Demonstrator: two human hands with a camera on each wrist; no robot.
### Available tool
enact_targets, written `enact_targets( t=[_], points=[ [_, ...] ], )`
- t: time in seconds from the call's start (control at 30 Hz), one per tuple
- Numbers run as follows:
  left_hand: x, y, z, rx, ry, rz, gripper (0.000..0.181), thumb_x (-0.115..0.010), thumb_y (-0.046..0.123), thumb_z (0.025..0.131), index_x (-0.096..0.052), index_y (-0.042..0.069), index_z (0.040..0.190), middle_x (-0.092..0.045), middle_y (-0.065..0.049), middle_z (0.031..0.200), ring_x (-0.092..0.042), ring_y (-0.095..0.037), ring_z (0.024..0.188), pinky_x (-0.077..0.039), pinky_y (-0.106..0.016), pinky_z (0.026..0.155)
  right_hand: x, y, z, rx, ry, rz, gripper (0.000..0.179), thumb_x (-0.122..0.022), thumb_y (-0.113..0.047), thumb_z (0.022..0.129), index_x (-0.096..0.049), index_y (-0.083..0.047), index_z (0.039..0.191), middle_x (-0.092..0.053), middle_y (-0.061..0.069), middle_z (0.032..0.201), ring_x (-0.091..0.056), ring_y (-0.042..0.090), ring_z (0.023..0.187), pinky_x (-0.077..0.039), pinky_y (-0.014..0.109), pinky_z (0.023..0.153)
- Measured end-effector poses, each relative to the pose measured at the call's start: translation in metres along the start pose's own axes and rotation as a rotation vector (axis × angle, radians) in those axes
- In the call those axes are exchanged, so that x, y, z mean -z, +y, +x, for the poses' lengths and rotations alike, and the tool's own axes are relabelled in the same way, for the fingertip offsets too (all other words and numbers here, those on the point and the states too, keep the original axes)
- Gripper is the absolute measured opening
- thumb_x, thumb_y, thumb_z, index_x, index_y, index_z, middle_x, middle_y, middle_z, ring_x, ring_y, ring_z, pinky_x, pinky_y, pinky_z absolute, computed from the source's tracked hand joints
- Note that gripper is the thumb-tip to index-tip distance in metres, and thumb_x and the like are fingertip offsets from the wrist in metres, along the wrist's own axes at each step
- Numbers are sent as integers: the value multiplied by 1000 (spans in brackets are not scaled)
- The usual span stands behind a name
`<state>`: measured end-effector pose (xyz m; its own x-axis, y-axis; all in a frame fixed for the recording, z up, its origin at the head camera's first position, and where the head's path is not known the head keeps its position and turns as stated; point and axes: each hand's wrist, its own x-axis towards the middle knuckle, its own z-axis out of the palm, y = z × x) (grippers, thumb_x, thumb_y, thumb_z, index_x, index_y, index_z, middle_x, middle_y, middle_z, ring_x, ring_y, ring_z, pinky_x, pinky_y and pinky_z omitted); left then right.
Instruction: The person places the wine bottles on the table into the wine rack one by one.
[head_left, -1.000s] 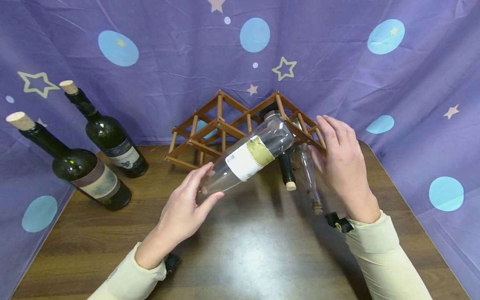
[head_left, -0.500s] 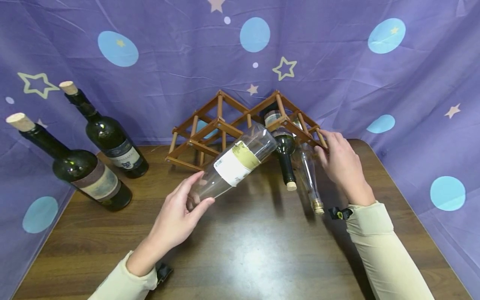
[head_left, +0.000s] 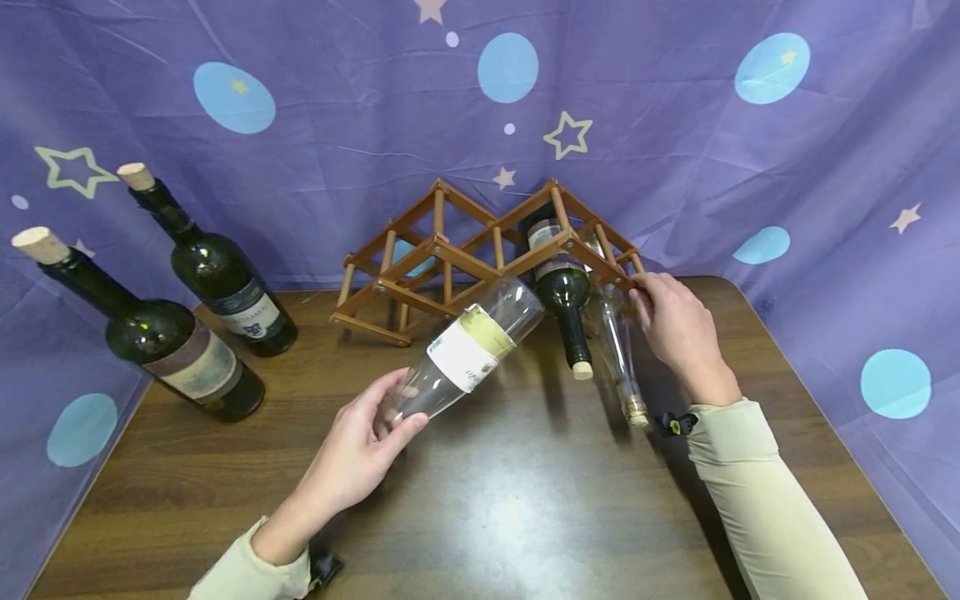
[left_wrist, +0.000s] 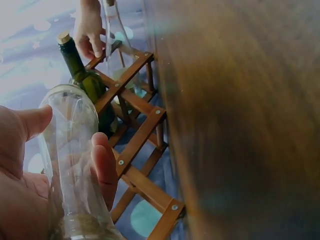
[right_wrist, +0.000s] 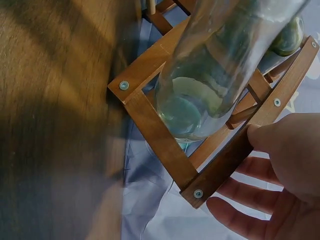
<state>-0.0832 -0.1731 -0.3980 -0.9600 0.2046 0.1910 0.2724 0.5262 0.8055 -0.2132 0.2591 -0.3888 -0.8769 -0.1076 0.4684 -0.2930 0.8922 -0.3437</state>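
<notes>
My left hand (head_left: 352, 454) grips a clear glass bottle (head_left: 468, 350) around its narrower end. The bottle lies tilted above the table, its base pointing up and right and overlapping the rack's front in the head view. My right hand (head_left: 682, 333) holds the right end of a wooden wine rack (head_left: 465, 260); in the right wrist view the thumb presses one slat (right_wrist: 227, 162) with the fingers behind it. A dark green corked wine bottle (head_left: 565, 287) rests in the rack, neck forward. Right of it, a second clear bottle (head_left: 617, 346) slants out of the rack, corked end forward.
Two dark green corked wine bottles, a nearer one (head_left: 198, 358) and a farther one (head_left: 236, 287), stand upright at the table's left. A purple curtain (head_left: 337, 125) with stars and blue dots hangs right behind the rack. The wooden table (head_left: 480, 517) spreads out in front.
My left hand has drawn the clear bottle down and left, away from the green bottle, now uncovered. My right hand has moved lower along the rack's right end and taken hold of it.
</notes>
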Motion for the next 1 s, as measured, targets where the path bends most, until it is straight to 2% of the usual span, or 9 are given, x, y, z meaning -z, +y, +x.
enact_targets(
  t=[0.27, 0.43, 0.6, 0.7, 1.0],
  points=[
    [-4, 0, -4, 102, -32, -74, 62, -79, 24, 98, -53, -1, 149, -72, -14, 115, -66, -15, 77, -55, -28, 57, 3, 0, 1, 9, -3, -1, 24, -60, -19, 109, -69, -6, 127, -70, 16, 114, -68, 46, 102, -50, 70, 72],
    [-7, -1, -6, 183, -73, -152, 65, -76, 25, 100, -48, -4, 152, -69, -20, 125, -67, -20, 82, -57, -31, 60, 5, -1, 1, 11, -21, -3, 22, -60, -20, 109, -69, -7, 125, -70, 15, 112, -68, 47, 100, -50, 70, 69],
    [-13, -4, -11, 282, -105, -240, 63, -73, 23, 103, -45, -6, 152, -67, -22, 128, -70, -29, 83, -59, -36, 62, 3, -1, 0, 20, -26, -1, 22, -61, -19, 109, -69, -7, 125, -70, 14, 111, -68, 47, 98, -49, 71, 67],
    [-16, -5, -13, 331, -110, -279, 62, -72, 22, 104, -45, -5, 152, -67, -22, 129, -71, -31, 83, -58, -34, 62, 1, -1, 0, 23, -35, 1, 22, -61, -19, 109, -69, -6, 125, -70, 15, 111, -68, 48, 98, -49, 71, 68],
    [-20, -3, -7, 377, -131, -373, 60, -68, 21, 106, -43, -7, 152, -65, -26, 132, -70, -30, 82, -58, -33, 63, 4, -1, 4, 12, -39, 3, 25, -60, -19, 109, -69, -5, 128, -70, 18, 115, -68, 49, 98, -49, 70, 69]
  ],
)
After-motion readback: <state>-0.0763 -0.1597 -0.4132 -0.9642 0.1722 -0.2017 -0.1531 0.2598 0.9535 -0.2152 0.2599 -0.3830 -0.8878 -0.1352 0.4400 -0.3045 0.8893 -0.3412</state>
